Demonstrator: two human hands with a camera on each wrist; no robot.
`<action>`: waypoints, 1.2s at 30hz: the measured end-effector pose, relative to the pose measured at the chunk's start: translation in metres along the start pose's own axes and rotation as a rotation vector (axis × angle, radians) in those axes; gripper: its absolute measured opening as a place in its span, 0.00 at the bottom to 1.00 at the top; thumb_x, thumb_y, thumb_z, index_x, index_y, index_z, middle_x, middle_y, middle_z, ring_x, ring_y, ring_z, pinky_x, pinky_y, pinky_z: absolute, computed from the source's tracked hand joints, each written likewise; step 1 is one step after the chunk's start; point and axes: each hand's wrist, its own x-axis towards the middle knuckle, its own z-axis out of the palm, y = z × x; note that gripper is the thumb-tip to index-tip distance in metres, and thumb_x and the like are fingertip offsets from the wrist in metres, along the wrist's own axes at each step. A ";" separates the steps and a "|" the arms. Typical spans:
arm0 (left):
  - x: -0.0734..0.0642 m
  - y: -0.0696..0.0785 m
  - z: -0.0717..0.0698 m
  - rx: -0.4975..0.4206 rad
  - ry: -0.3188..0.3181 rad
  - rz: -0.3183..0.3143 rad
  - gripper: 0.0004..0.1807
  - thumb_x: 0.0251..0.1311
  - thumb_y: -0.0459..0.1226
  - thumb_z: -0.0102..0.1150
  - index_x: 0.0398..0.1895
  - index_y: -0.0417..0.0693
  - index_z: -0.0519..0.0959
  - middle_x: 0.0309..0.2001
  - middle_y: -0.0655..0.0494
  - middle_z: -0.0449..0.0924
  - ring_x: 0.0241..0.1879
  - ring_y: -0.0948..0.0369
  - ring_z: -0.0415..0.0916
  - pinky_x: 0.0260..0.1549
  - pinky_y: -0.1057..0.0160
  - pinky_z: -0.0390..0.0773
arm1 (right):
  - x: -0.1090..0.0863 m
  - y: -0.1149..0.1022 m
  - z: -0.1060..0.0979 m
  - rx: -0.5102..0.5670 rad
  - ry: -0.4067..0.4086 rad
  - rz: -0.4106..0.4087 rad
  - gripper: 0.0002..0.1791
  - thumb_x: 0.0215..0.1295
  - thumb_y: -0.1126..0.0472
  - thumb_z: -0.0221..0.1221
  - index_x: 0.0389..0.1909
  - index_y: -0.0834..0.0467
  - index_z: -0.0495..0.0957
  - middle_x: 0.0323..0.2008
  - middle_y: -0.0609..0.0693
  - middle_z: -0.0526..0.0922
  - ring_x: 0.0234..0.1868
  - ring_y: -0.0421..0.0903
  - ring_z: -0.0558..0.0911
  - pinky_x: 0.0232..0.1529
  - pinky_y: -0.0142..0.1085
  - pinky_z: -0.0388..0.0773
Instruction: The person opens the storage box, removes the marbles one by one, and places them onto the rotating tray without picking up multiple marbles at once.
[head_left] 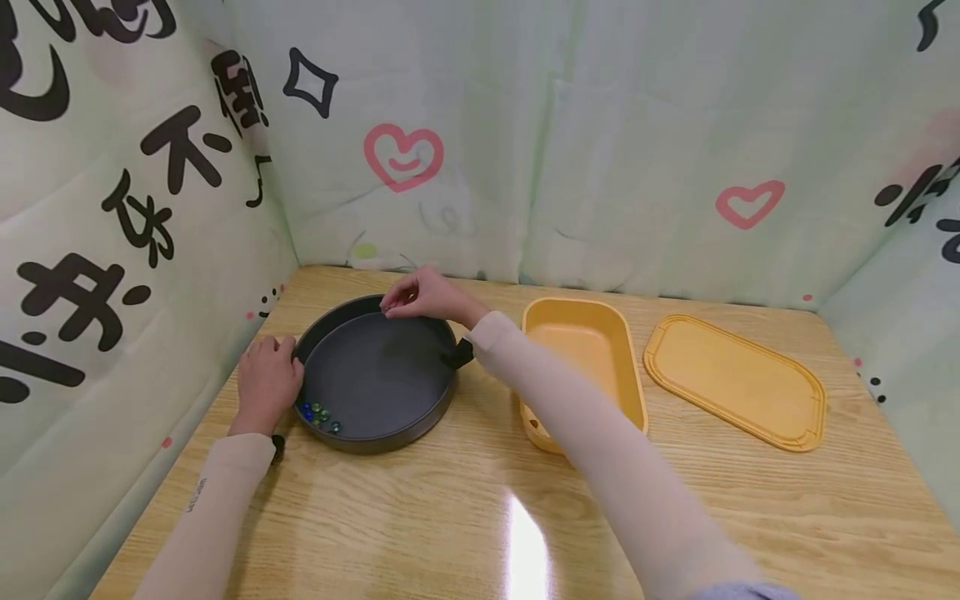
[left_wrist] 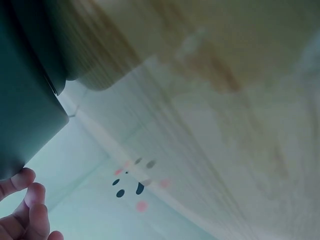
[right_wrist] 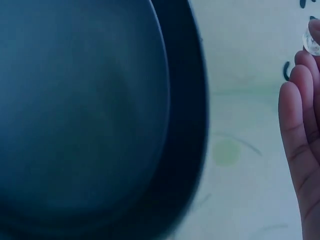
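A dark round frying pan (head_left: 378,375) lies on the wooden table, its short black handle (head_left: 461,353) pointing right. Several blue and green glass marbles (head_left: 320,415) have gathered at its lower left inner edge. My left hand (head_left: 267,379) holds the pan's left rim, and its fingertips (left_wrist: 22,177) meet the pan's wall (left_wrist: 30,110) in the left wrist view. Above the pan's far rim, my right hand (head_left: 423,296) pinches a clear glass marble (right_wrist: 311,44) between thumb and finger, best seen in the right wrist view.
Right of the pan stands a yellow plastic box (head_left: 633,367), partly covered by my right forearm. Its matching flat lid or tray (head_left: 735,383) lies farther right on the table. Printed cloth curtains (head_left: 480,167) close off the back and both sides.
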 end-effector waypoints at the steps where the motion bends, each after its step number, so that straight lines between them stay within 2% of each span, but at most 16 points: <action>1: 0.000 0.000 0.000 0.000 -0.001 -0.002 0.11 0.58 0.32 0.51 0.43 0.35 0.73 0.35 0.35 0.72 0.35 0.41 0.68 0.37 0.43 0.67 | 0.003 0.002 0.004 0.003 0.001 0.006 0.11 0.57 0.65 0.63 0.40 0.65 0.83 0.38 0.56 0.86 0.34 0.41 0.82 0.41 0.31 0.78; 9: 0.000 0.003 -0.005 0.009 -0.013 -0.007 0.14 0.58 0.32 0.51 0.46 0.34 0.74 0.36 0.35 0.73 0.36 0.41 0.69 0.37 0.43 0.68 | 0.021 0.016 0.027 -0.060 0.007 0.032 0.09 0.56 0.65 0.64 0.37 0.63 0.84 0.35 0.56 0.86 0.32 0.39 0.82 0.38 0.27 0.78; 14: -0.001 0.002 -0.006 0.015 -0.019 -0.015 0.14 0.58 0.32 0.52 0.46 0.35 0.74 0.37 0.35 0.73 0.37 0.41 0.69 0.38 0.44 0.69 | 0.027 0.028 0.039 -0.072 0.015 0.065 0.09 0.55 0.67 0.64 0.37 0.66 0.84 0.36 0.59 0.86 0.31 0.40 0.83 0.37 0.26 0.78; 19: -0.001 0.001 -0.005 0.029 -0.021 -0.015 0.14 0.58 0.33 0.52 0.46 0.35 0.74 0.37 0.35 0.73 0.37 0.41 0.69 0.38 0.44 0.69 | 0.027 0.038 0.048 -0.093 0.019 0.154 0.09 0.55 0.67 0.64 0.38 0.66 0.84 0.36 0.58 0.86 0.32 0.39 0.83 0.37 0.25 0.77; 27: 0.002 0.002 -0.002 0.046 -0.025 0.019 0.13 0.58 0.33 0.52 0.45 0.36 0.74 0.36 0.36 0.74 0.36 0.41 0.69 0.36 0.45 0.69 | 0.018 0.050 0.055 -0.114 0.044 0.263 0.07 0.55 0.66 0.64 0.36 0.63 0.84 0.36 0.56 0.87 0.32 0.41 0.83 0.37 0.27 0.77; 36: -0.001 -0.005 -0.004 0.020 -0.020 0.011 0.12 0.57 0.32 0.52 0.44 0.36 0.74 0.35 0.37 0.73 0.35 0.42 0.69 0.36 0.46 0.68 | 0.019 0.051 0.063 -0.117 0.036 0.303 0.07 0.52 0.66 0.67 0.34 0.62 0.85 0.34 0.56 0.87 0.28 0.36 0.80 0.33 0.25 0.76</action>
